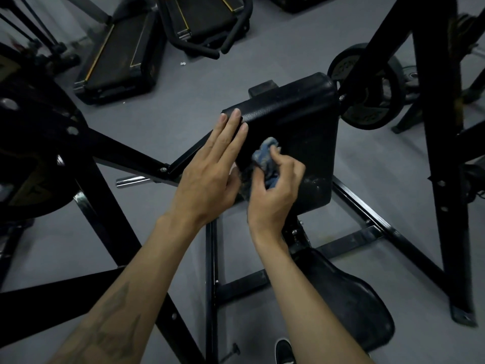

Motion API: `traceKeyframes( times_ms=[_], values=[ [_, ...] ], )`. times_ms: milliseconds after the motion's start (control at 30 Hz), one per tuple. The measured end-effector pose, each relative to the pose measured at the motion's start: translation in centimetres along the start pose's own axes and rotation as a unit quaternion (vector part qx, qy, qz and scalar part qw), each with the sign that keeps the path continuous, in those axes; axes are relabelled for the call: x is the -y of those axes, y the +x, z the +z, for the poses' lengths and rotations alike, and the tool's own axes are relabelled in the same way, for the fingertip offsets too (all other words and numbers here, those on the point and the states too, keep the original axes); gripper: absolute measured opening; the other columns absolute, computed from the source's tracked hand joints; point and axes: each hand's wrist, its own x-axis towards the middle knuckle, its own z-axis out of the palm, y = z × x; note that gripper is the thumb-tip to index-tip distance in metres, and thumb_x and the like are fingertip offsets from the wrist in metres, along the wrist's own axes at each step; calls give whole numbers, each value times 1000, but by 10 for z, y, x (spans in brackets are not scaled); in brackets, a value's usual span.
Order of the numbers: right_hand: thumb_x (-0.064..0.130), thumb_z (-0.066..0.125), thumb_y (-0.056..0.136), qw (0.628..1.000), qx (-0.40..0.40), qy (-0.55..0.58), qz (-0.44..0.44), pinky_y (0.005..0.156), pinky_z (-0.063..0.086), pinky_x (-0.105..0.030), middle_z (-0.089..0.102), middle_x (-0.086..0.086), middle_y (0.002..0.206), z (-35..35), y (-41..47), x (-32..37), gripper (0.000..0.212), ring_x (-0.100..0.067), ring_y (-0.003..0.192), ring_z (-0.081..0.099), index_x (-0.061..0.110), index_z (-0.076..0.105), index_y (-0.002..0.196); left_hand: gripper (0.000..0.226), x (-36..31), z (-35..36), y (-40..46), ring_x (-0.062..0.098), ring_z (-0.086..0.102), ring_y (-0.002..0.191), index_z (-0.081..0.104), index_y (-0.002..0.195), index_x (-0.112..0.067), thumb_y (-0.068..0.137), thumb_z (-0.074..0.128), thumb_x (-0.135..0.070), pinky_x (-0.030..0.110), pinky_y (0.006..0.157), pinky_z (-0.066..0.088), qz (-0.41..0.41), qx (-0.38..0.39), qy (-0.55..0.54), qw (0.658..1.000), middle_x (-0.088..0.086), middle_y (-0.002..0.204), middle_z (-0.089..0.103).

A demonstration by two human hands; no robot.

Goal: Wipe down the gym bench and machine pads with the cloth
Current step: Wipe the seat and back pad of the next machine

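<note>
My left hand lies flat with straight fingers along the left edge of the black machine pad, centre of view. My right hand has fingers curled round the bunched blue cloth, pressing it on the pad's near-left face. The seat pad sits near right. A weight plate at far right carries raised lettering, too blurred to read.

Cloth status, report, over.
Left hand flat on pad edge. Right hand grips cloth against pad. Nothing in the way.
</note>
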Motion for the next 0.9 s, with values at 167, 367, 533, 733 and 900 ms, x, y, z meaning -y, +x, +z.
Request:
traceKeyframes(
  times_ms=[167,367,533,733,900],
  values=[
    [-2,72,87,998,55,-16,-26,94,50,-14,52,-12,122,-4,-3,-1,41,-12,113,58,6,63,126,68,6,-3,3,27,19,158,35,157,-3,94,61,-3,46,122,36,18,-1,8,1000,14,168,26],
    [11,70,94,998,-31,22,46,91,49,-12,57,-4,128,3,-7,6,39,-6,117,59,8,53,129,51,15,-15,20,31,40,147,48,148,-2,99,57,-9,45,116,42,59,-6,37,998,17,156,44],
    [4,67,94,999,-2,-21,-27,88,46,-6,50,-12,124,10,-14,8,32,7,114,50,6,62,125,47,23,-17,41,34,46,143,49,147,-2,103,57,-15,48,113,44,106,14,37,994,19,153,47],
    [10,65,97,993,-16,-77,-92,90,57,-35,54,-16,125,10,-13,-8,27,-25,114,59,10,71,123,32,25,-16,60,35,58,122,60,132,0,105,53,-16,46,100,50,133,-6,41,990,18,137,59],
    [16,69,96,984,-77,-128,-94,89,50,-45,62,-7,126,22,-19,-14,29,-25,113,55,19,72,124,27,25,-16,75,33,59,108,63,128,-4,106,53,-17,45,85,50,160,-19,72,984,15,128,62]
  ],
)
